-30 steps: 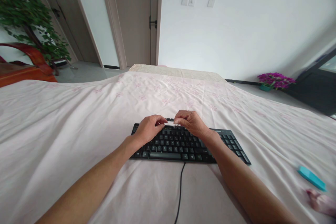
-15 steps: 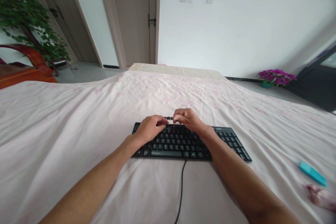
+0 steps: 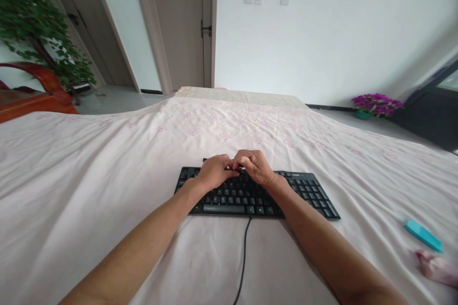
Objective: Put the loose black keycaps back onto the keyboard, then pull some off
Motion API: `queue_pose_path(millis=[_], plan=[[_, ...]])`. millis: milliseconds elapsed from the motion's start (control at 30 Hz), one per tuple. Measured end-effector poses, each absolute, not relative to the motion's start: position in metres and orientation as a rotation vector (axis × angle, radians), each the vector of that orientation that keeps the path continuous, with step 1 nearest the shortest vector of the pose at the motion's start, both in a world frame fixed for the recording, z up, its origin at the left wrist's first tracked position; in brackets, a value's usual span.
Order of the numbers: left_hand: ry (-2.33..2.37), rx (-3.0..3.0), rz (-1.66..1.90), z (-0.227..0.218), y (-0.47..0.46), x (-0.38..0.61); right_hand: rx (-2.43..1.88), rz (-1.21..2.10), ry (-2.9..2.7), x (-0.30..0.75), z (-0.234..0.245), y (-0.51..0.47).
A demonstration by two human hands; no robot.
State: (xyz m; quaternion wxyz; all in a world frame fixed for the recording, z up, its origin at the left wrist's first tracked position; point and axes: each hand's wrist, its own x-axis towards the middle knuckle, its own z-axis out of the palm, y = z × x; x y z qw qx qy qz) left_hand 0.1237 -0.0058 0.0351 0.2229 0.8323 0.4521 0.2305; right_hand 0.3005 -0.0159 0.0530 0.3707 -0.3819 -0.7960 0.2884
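Note:
A black keyboard (image 3: 223, 209) lies on the pale cloth, its keys towards me. My left hand (image 3: 215, 171) is over its upper rows, thumb and fingers drawn together in a pinch; what is between them is hidden. Touching or nearly touching it, my right hand (image 3: 256, 167) is closed with the fingers curled. A thin wire loop (image 3: 250, 149) shows faintly behind the right knuckles and seems held in that hand. Just past the keyboard's back edge, a small dark piece (image 3: 205, 159) sticks out from behind my left hand. The black cable (image 3: 244, 252) runs towards me.
A flowered cloth (image 3: 143, 162) covers the wide surface. On the right lie a turquoise object (image 3: 424, 235) and a crumpled pink cloth (image 3: 436, 267). Farther off are a wooden chair (image 3: 46, 81), a leafy plant (image 3: 32, 19), a door (image 3: 175, 24) and purple flowers (image 3: 377, 104).
My left hand has slid right until its fingertips meet the right hand's. The right hand has turned slightly, hiding more of the wire loop. The small dark keys behind the keyboard are now largely covered.

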Motion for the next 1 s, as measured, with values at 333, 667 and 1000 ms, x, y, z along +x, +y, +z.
queue_pose_path(millis=[333, 667, 1000], plan=[[1.1, 2.347, 0.789, 0.03, -0.013, 0.127, -1.013, 0.6, -1.85, 0.288, 0.043, -0.02], [1.095, 2.154, 0.867, 0.03, -0.01, 0.126, -0.989, 0.662, -1.616, 0.289, 0.047, -0.024], [1.084, 2.191, 0.762, 0.029, -0.006, 0.122, -1.146, 0.388, -1.58, 0.303, 0.058, -0.022]])
